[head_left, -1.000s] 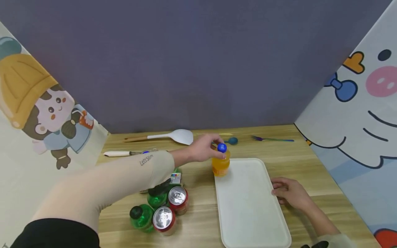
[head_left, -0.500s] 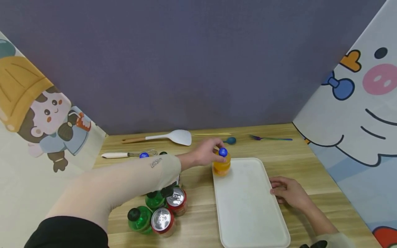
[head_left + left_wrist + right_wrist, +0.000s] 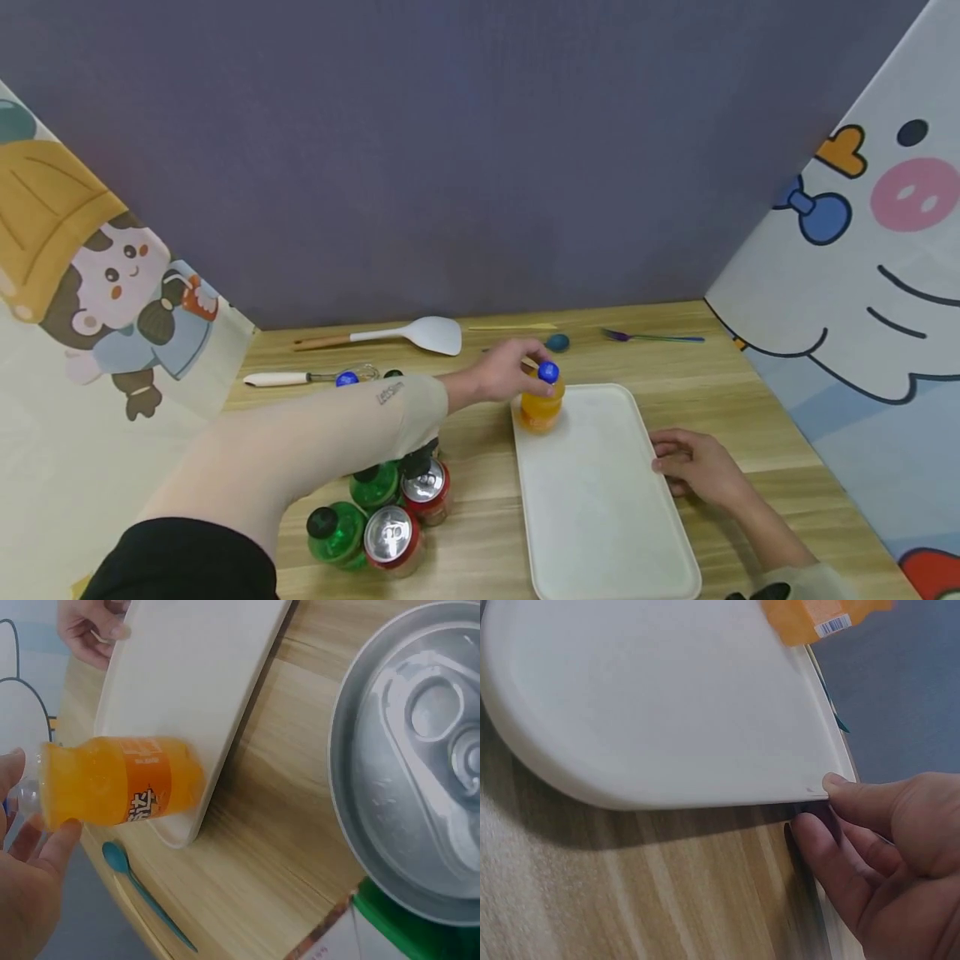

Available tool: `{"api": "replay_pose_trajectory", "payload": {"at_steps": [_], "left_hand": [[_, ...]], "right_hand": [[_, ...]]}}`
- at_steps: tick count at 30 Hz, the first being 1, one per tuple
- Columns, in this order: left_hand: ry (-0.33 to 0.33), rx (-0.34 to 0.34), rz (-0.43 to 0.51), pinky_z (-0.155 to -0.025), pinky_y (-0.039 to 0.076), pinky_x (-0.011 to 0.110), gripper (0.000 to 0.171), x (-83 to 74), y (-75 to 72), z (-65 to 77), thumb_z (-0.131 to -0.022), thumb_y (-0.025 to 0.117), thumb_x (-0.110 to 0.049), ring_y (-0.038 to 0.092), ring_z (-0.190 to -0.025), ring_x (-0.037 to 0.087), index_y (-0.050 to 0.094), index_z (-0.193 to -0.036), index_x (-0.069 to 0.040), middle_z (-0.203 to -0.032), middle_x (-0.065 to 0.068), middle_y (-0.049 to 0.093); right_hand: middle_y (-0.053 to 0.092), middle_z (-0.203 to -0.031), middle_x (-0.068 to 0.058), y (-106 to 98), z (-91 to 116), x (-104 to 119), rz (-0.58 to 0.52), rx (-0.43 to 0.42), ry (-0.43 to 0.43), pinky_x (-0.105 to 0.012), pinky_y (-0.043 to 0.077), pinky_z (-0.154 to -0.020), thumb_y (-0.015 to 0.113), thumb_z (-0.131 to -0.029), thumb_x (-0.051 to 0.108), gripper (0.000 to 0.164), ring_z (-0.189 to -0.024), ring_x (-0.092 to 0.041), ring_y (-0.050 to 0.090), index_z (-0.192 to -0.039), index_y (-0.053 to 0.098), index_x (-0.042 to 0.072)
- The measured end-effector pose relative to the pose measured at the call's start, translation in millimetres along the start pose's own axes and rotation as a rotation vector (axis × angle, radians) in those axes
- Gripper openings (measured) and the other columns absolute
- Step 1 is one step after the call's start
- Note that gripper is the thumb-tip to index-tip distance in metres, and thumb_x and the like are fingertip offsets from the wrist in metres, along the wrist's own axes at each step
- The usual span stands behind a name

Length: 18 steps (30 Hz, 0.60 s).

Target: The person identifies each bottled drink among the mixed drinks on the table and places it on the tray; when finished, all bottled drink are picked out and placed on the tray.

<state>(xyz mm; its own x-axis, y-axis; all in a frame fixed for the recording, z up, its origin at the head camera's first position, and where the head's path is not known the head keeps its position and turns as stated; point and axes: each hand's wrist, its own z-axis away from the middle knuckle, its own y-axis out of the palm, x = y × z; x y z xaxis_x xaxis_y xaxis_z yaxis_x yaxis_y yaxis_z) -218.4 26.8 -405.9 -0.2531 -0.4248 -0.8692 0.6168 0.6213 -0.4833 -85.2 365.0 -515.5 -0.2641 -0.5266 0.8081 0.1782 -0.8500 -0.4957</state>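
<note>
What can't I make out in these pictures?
Head view: whatever is below the leftmost blue cap, hidden by the left sleeve.
Left wrist view: parts of the can and the left hand, cut off by the side edges.
Right wrist view: the top of the orange bottle, cut off by the picture's upper edge.

The bare right hand (image 3: 915, 889) pinches the rim of a smooth, white, round-cornered tray (image 3: 652, 712) over a wood-grained tabletop (image 3: 697, 900); an orange, labelled bottle (image 3: 799, 619) (barcode showing) is partly visible.

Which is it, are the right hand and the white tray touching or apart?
Touching: the right wrist view shows the right hand with its thumb resting on the edge of the white tray.
</note>
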Motion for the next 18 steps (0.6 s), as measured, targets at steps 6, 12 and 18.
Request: {"api": "replay_pose_trajectory", "payload": {"at_steps": [6, 12, 18], "left_hand": [[0.015, 0.006, -0.004, -0.092, 0.057, 0.026, 0.032, -2.1, 2.2, -3.8, -0.086, 0.084, -0.011, 0.067, -0.110, 0.022, 0.067, -0.113, -0.007, -0.112, 0.003, 0.065], [0.034, 0.075, -0.012, -0.096, 0.056, 0.028, 0.035, -5.6, -7.4, -4.3, -0.088, 0.082, -0.011, 0.064, -0.120, 0.028, 0.068, -0.119, -0.003, -0.119, 0.008, 0.069], [0.007, 0.154, 0.004, -0.099, 0.056, 0.030, 0.042, -13.7, -18.7, 2.9, -0.094, 0.077, -0.017, 0.063, -0.126, 0.029, 0.066, -0.132, -0.004, -0.133, 0.009, 0.067]], "right_hand": [[0.068, -0.116, -0.020, -0.8, 1.4, 1.7, 0.003, 0.001, 0.001, -0.037, 0.063, -0.064, 0.074, -0.094, 0.011, 0.048, -0.090, -0.020, 0.072, -0.136, 0.059, -0.005], [0.069, -0.116, -0.020, -0.3, 0.8, 2.9, 0.011, -0.001, -0.006, -0.037, 0.062, -0.063, 0.074, -0.094, 0.010, 0.048, -0.091, -0.021, 0.071, -0.137, 0.058, -0.005], [0.069, -0.116, -0.020, -1.5, 2.3, 3.7, 0.029, -0.008, -0.022, -0.037, 0.062, -0.062, 0.075, -0.093, 0.010, 0.048, -0.089, -0.019, 0.071, -0.137, 0.059, -0.005]]}}
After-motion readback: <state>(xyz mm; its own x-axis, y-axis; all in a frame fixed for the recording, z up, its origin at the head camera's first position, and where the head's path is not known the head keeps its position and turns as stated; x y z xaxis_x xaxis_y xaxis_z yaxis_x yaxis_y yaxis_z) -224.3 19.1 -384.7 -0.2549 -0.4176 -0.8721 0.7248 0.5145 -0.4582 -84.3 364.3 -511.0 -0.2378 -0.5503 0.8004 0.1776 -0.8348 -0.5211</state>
